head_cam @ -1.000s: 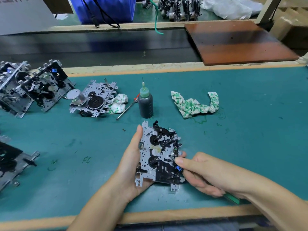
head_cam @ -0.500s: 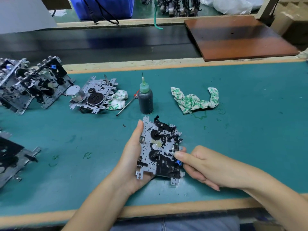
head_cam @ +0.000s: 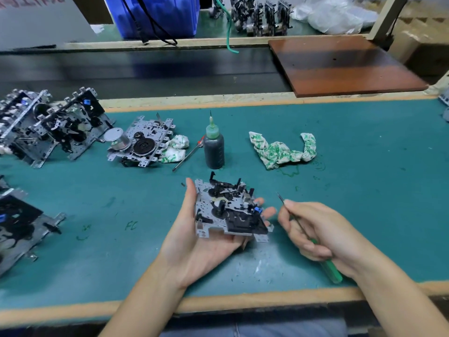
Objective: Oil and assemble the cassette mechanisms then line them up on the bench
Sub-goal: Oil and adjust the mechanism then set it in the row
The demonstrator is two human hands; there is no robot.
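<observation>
Two green letters (head_cam: 132,225), "FC", on mat (head_cam: 364,190)

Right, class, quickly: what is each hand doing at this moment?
Left hand: cradles the cassette mechanism, thumb along its edge.
Right hand: grips a green-handled tool.
</observation>
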